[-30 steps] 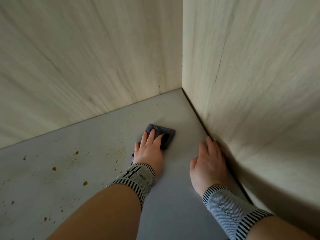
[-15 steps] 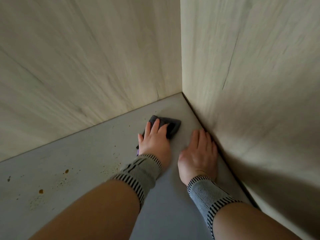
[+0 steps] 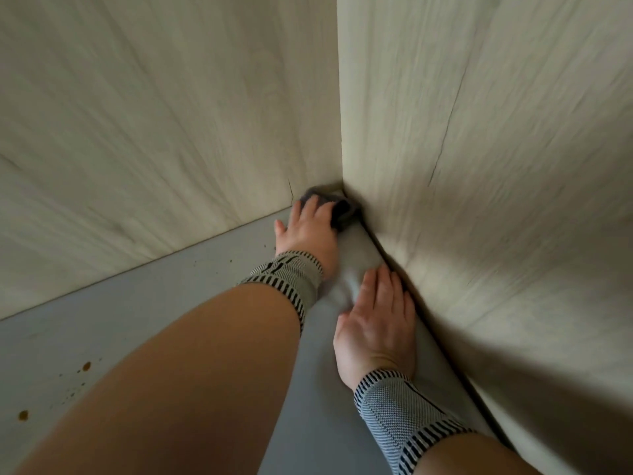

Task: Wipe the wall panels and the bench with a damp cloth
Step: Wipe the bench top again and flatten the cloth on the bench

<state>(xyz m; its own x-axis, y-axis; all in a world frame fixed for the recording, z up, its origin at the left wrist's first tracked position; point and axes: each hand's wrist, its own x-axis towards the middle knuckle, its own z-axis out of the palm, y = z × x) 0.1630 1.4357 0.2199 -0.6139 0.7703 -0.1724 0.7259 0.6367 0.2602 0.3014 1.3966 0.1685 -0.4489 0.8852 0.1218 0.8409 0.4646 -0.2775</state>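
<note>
Left hand (image 3: 306, 228) presses the bunched dark cloth (image 3: 337, 207) into the corner at frame centre; right hand (image 3: 380, 323) lies flat on the bench (image 3: 171, 303).

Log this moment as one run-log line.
left hand presses cloth into bench corner | right hand flat on bench | brown spots remain
</note>
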